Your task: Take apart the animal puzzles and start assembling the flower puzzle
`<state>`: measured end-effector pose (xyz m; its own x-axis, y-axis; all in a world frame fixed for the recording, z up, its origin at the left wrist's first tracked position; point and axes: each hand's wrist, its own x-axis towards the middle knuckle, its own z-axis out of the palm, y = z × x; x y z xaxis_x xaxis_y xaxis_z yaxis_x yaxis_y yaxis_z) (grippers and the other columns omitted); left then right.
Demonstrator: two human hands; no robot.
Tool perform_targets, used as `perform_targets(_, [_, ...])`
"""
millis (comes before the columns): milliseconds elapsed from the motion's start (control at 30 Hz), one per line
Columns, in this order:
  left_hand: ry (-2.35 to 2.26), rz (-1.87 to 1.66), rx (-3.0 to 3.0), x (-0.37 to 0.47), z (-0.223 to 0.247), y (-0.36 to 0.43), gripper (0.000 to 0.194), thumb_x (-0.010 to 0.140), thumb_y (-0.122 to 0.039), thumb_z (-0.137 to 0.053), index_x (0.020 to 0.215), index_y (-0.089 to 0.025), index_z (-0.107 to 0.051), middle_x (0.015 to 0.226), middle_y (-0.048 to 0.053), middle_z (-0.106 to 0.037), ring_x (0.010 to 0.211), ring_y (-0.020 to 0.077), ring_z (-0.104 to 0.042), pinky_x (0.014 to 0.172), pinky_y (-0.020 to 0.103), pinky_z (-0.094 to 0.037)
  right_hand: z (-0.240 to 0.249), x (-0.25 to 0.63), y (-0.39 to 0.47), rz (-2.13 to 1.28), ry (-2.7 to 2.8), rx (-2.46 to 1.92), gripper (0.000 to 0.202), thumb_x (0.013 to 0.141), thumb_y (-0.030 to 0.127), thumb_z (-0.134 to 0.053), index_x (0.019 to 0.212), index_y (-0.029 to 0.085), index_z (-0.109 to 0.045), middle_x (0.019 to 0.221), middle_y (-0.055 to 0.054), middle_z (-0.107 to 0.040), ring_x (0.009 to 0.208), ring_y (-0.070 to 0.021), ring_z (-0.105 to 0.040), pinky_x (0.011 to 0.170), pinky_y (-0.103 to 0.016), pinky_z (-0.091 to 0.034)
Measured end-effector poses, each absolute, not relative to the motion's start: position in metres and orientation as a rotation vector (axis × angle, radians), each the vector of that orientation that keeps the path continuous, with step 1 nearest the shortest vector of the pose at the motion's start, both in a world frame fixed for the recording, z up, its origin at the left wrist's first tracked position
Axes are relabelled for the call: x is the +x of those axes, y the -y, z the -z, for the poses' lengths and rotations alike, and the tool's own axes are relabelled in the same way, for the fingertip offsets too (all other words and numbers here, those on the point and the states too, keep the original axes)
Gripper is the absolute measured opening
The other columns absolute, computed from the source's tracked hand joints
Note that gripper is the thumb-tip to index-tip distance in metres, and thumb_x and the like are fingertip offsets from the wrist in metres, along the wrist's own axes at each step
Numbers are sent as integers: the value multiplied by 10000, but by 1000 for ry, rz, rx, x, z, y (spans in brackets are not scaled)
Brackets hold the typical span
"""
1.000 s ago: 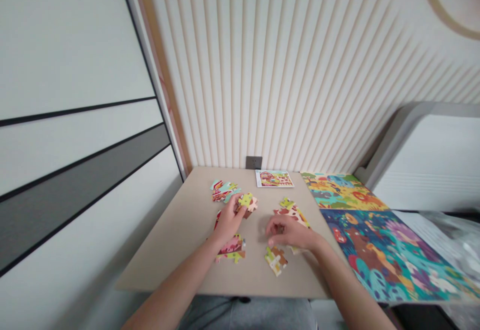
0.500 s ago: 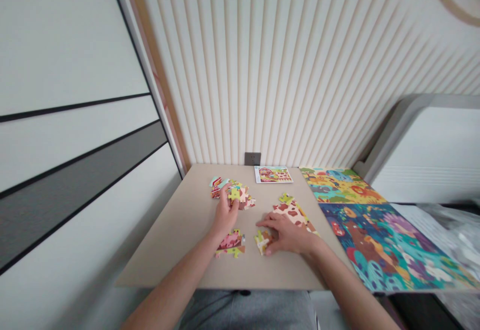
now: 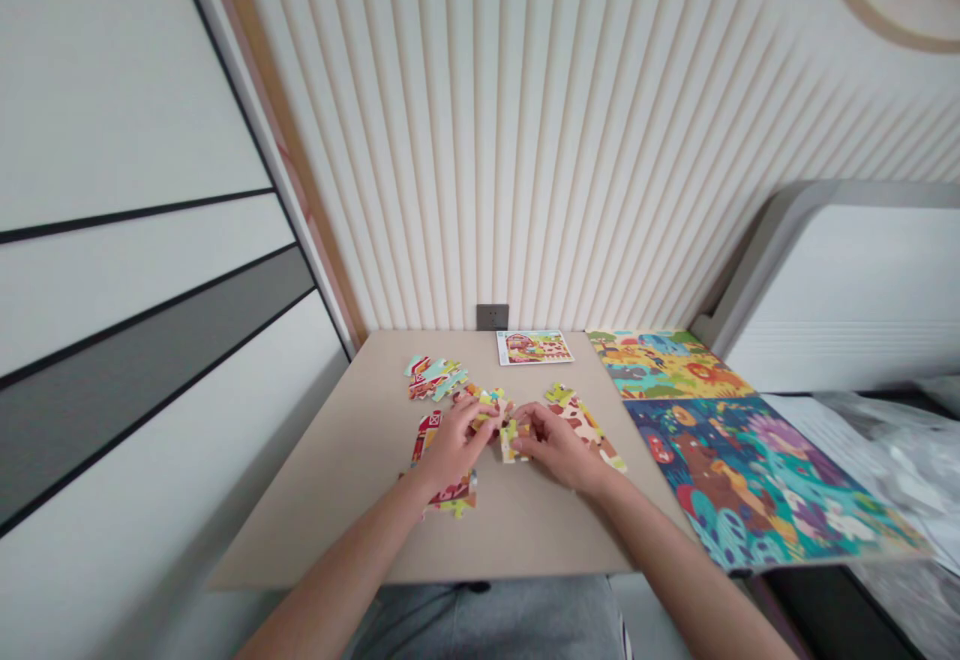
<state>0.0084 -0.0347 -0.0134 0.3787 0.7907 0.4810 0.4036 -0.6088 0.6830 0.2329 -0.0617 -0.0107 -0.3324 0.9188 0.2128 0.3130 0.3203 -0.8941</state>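
Observation:
My left hand is closed in a pinch on a small yellow-green puzzle piece, mostly hidden by the fingers. Facing it, my right hand grips a yellow, white and brown puzzle piece, raised at the table's middle. The two hands nearly meet. Under my left wrist lies a joined red-and-pink puzzle section, partly covered. A cow-patterned section rests beyond my right hand. Behind the left hand are several loose pieces with red and light blue parts.
A picture card lies at the table's back, below a dark wall socket. Two colourful pictures, one with a lion and one with a bear, cover the right side. Clear plastic wrapping lies farther right.
My left hand has come down toward the right hand with its yellow-green piece. My right hand has lifted its piece off the table and moved it left and away from me.

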Motion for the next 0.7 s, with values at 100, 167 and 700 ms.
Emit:
perform_targets(100, [-966,-1065,2221,11,16,40,201,914,-341,-636,1078,-229,-664,1108,73,-654,1141,248,-591,1017,397,-448,12,224,60,-1025,1718,-1023,356,902,419,-661,1185,227,-563,841,14,-583,745,-155,-541,677,-274,-453])
perform_targets(167, [-972,-1097,2184,11,19,39,202,910,-354,-645,1066,-227,-654,1103,66,-656,1099,241,-611,993,390,-463,12,220,61,-996,1715,-989,413,922,412,-639,1275,232,-524,916,-10,-618,808,-167,-578,733,-296,-483])
perform_targets(700, [-1714,-1265,2195,-71,21,-85,416,942,-346,-492,1316,-173,-548,1113,123,-696,1013,269,-653,922,415,-502,-6,152,66,-330,2783,-639,713,847,633,-652,1456,304,-478,1527,-121,-444,1394,-289,-417,1117,-420,-322])
